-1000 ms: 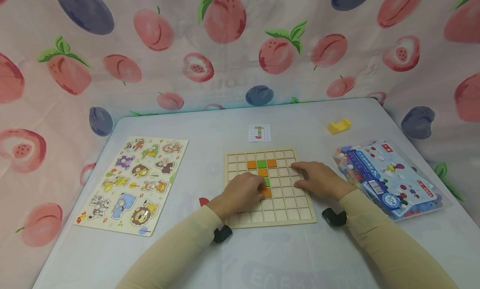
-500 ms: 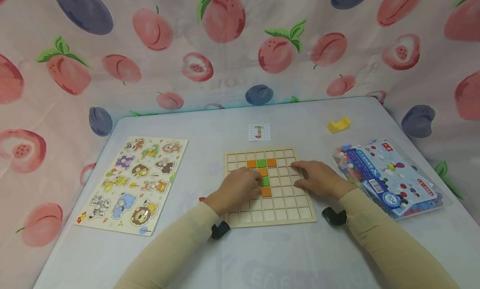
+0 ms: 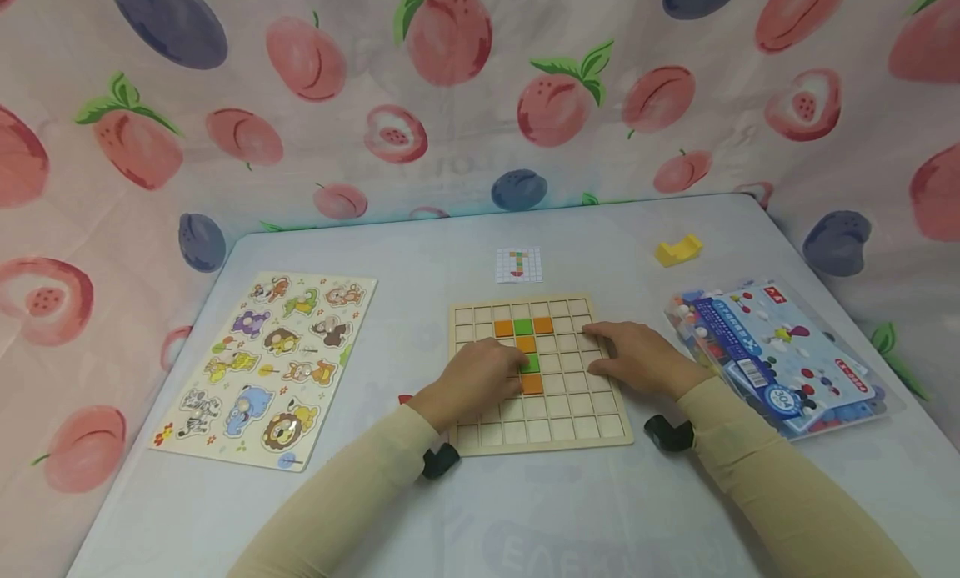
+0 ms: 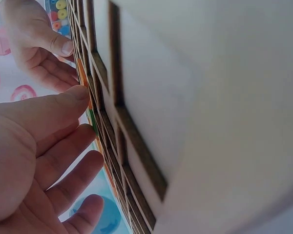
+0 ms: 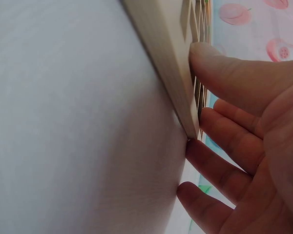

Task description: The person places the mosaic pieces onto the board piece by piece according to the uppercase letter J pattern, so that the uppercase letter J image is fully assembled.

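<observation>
A square wooden grid board (image 3: 570, 407) lies flat in front of me in the head view. Orange and green tiles sit in its cells: an orange, green, orange row, with a column running down from its middle. My left hand (image 3: 480, 376) is over the board's left half, fingertips at the column's lower green tile (image 3: 532, 364). In the left wrist view its thumb and fingers are spread loosely along the tiles. The right hand (image 3: 645, 359) rests at the board's right edge. Its thumb (image 5: 229, 73) lies on the frame, other fingers along the rim.
Above the board lies a small pattern card (image 3: 518, 265). An animal puzzle board (image 3: 262, 369) is at the left. At the right are a clear bead box (image 3: 787, 357) and a yellow block (image 3: 678, 251). A red piece (image 3: 405, 399) is partly hidden by the left wrist.
My left hand has shifted slightly up and left from the lowest orange tile, which now shows more fully, and covers more of the red piece. The right hand has stayed put.
</observation>
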Action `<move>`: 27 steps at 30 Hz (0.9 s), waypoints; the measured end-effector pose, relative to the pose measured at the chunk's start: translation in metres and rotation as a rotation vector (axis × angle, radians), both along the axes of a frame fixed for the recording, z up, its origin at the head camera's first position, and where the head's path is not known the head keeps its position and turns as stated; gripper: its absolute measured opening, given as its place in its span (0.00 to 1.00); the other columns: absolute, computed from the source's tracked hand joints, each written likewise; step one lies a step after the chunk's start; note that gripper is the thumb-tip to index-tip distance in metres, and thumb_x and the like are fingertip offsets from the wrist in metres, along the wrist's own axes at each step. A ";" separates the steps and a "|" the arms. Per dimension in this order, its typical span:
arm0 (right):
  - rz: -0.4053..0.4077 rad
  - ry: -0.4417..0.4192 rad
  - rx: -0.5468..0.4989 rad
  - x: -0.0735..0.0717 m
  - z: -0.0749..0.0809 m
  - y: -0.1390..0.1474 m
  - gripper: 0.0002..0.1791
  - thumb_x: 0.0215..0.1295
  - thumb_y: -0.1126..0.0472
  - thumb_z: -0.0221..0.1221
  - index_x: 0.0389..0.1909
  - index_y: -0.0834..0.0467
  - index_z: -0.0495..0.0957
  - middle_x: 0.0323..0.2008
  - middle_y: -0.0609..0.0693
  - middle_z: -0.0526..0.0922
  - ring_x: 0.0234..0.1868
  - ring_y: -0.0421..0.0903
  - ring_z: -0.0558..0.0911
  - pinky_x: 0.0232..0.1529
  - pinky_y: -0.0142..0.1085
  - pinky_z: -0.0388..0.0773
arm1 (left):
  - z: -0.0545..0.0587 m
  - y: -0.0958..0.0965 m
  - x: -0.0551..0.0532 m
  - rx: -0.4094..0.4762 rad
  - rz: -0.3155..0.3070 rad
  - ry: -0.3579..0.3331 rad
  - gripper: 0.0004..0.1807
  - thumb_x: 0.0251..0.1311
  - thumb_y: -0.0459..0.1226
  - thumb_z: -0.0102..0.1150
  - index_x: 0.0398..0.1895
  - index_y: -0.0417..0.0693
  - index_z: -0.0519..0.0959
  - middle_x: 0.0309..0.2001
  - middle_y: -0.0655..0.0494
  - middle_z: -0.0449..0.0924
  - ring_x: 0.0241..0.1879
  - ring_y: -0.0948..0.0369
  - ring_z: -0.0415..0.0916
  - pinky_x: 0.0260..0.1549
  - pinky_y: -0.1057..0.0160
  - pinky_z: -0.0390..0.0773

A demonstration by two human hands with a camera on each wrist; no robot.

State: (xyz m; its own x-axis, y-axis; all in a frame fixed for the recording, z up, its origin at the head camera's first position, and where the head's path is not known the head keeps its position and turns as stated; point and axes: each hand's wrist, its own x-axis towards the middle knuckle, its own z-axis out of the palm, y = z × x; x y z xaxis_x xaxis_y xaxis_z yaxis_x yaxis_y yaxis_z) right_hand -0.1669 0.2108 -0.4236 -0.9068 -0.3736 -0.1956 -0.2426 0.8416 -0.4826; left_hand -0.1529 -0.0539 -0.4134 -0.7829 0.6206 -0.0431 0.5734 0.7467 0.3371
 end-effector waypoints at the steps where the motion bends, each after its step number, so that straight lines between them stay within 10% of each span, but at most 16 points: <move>1: 0.001 0.002 -0.002 0.000 0.000 0.000 0.34 0.66 0.57 0.65 0.70 0.65 0.68 0.66 0.66 0.72 0.67 0.66 0.68 0.66 0.58 0.63 | 0.000 0.000 0.000 -0.002 -0.001 0.000 0.13 0.63 0.36 0.65 0.50 0.47 0.86 0.45 0.58 0.86 0.47 0.57 0.79 0.51 0.59 0.76; 27: -0.015 -0.016 0.002 0.000 0.000 -0.001 0.34 0.66 0.57 0.65 0.70 0.64 0.68 0.66 0.65 0.71 0.68 0.66 0.67 0.67 0.58 0.62 | 0.004 -0.041 0.001 0.033 0.130 0.017 0.15 0.60 0.37 0.69 0.50 0.46 0.85 0.47 0.55 0.86 0.51 0.53 0.79 0.53 0.52 0.75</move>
State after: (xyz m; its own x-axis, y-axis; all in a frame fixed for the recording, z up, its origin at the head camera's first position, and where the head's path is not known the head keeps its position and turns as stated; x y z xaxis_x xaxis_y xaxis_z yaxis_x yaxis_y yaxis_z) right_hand -0.1672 0.2093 -0.4237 -0.9090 -0.3597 -0.2104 -0.2225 0.8459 -0.4846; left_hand -0.1521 -0.0948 -0.4092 -0.8574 0.5145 -0.0098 0.4783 0.8037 0.3539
